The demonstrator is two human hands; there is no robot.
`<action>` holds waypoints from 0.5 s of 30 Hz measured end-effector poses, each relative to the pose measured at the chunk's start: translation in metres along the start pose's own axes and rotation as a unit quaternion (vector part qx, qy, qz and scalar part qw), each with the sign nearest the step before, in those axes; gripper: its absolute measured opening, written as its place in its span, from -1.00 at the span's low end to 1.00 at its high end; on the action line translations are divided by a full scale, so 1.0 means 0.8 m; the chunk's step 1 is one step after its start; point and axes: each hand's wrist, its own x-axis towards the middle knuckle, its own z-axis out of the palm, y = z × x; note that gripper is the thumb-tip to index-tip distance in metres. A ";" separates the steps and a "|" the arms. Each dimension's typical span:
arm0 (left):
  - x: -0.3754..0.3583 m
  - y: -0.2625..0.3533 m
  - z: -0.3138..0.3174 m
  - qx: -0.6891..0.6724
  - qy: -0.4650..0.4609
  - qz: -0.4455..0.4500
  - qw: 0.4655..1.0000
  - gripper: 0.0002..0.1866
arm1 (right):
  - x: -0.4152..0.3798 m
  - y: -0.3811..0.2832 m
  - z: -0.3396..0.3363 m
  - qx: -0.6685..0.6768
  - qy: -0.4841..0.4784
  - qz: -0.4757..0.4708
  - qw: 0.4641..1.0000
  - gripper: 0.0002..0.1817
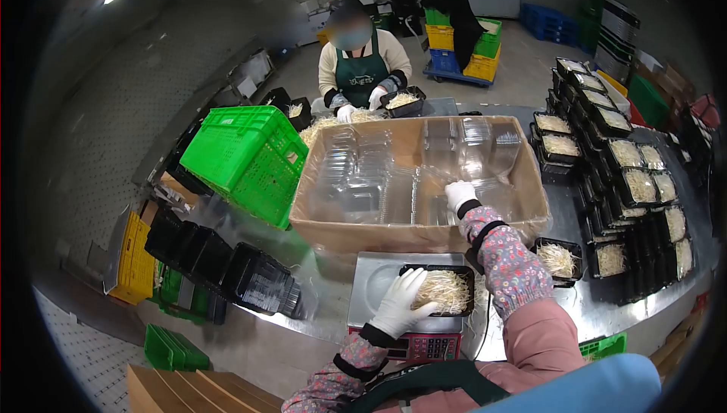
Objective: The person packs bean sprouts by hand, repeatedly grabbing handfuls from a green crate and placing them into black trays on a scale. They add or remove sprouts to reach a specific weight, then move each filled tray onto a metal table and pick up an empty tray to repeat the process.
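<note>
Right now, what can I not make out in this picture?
All in the head view:
- Grip of the right hand: hidden by the hand's own back.
- Tray, near-left corner: covered by the left hand.
- Scale reading: too small, dark.
- Box floor: mostly under clear plastic.

A food-packing workroom: a metal counter (pixel 562 216) carries a keypad scale (pixel 432 347), a carton (pixel 379 239) of clear plastic containers (pixel 363 170) and, at right, stacked black trays of pale sprouts (pixel 627 154). On the far side is a masked, gloved worker (pixel 371 49) in a green apron (pixel 361 77), with coloured crates (pixel 482 69) beyond.
</note>
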 end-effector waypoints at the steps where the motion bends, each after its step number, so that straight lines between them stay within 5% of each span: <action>1: -0.010 0.000 -0.006 -0.036 0.015 -0.031 0.999 -0.24 | 0.004 0.002 0.010 -0.022 0.000 0.029 0.999 -0.83; 5: -0.043 -0.006 -0.024 -0.141 0.106 -0.127 0.976 -0.41 | -0.011 0.016 -0.018 -0.026 0.088 0.021 0.996 -0.81; 7: -0.058 -0.018 -0.031 -0.210 0.170 -0.159 0.950 -0.55 | -0.040 0.023 -0.080 0.038 0.113 0.048 0.992 -0.85; 10: -0.073 -0.042 -0.044 -0.237 0.242 -0.199 0.920 -0.60 | -0.092 0.050 -0.129 0.243 0.244 0.001 0.939 -0.64; 12: -0.067 -0.044 -0.058 -0.328 0.274 -0.223 0.876 -0.59 | -0.158 0.031 -0.222 0.493 0.153 0.046 0.855 -0.56; 15: -0.055 -0.042 -0.064 -0.407 0.281 -0.202 0.845 -0.52 | -0.243 0.005 -0.281 0.629 0.081 0.047 0.772 -0.35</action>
